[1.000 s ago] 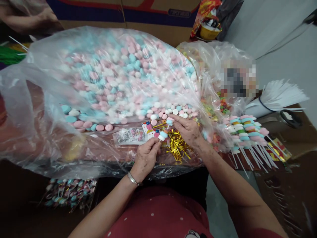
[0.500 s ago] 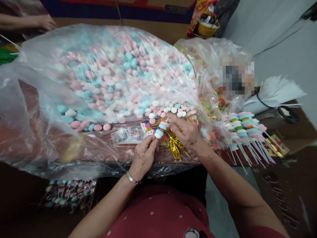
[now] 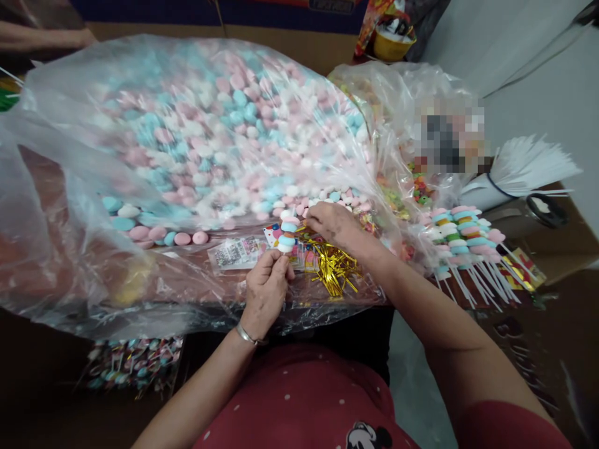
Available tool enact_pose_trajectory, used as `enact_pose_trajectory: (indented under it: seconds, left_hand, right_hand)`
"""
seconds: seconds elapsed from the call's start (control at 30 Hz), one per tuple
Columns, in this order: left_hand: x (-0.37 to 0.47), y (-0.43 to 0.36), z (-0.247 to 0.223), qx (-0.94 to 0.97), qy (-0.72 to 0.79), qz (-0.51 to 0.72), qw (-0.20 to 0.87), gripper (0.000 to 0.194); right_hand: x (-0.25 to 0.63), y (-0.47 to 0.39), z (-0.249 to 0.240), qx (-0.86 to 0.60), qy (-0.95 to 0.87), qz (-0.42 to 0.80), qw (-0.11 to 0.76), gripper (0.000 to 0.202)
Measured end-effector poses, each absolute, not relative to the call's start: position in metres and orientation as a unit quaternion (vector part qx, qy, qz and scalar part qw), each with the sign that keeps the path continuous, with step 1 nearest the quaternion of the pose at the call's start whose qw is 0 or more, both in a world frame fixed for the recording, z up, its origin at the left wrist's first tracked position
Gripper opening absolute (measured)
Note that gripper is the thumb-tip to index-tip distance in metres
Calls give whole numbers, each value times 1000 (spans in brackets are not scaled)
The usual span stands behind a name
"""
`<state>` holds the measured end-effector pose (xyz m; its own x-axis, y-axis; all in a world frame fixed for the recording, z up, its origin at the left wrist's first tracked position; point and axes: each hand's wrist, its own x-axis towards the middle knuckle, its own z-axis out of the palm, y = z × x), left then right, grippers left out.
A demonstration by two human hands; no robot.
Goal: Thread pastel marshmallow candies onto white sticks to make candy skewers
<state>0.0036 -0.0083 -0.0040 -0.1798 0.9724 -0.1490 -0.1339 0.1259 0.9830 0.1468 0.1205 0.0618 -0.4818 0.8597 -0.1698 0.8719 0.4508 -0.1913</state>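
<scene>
My left hand [image 3: 267, 288] is closed around the lower end of a marshmallow skewer [image 3: 287, 234], held upright. White, blue, orange and pink pieces are stacked on it, with a white one at the top. Right of the skewer, my right hand [image 3: 337, 223] reaches to the loose small marshmallows [image 3: 349, 198] at the mouth of the big plastic bag [image 3: 210, 137]. Its fingers are bent together, and what they pinch, if anything, is hidden. Gold twist ties [image 3: 334, 268] lie below that hand. Printed clear packets [image 3: 236, 252] lie left of the skewer.
Several finished marshmallow skewers [image 3: 463, 234] lie at the right, near a bundle of white sticks [image 3: 528, 165]. A bag of colourful gummies [image 3: 393, 193] stands behind them. Another person's arm [image 3: 42, 37] shows at the upper left. A box of wrapped sweets [image 3: 131, 362] is below the table edge.
My right hand has moved off the top of the skewer, up towards the loose marshmallows. My left hand has shifted slightly left, and the skewer now stands more upright.
</scene>
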Motion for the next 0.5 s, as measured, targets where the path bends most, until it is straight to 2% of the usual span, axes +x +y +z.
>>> enact_pose_trajectory:
  seconds: [0.13,0.27,0.33,0.43,0.5]
  left_hand:
    - [3,-9,-4,386,555,533,509,29]
    - [3,-10,-2,382,559,526,514,29]
    - [2,-10,-1,384,559,525,514,30]
    - [2,-11,0,392,560,517,516,30]
    - [2,-11,-1,397,556,514,518,29]
  right_hand:
    - [120,111,55,546,835,-53,40,30]
    - [120,113,58,537,839,-79,40,30]
    - [138,118,67,543,831,-121,2,28]
    - [183,123,79,537,812,-177,-142,27]
    - [214,121,81,528,804,-207,-180,24]
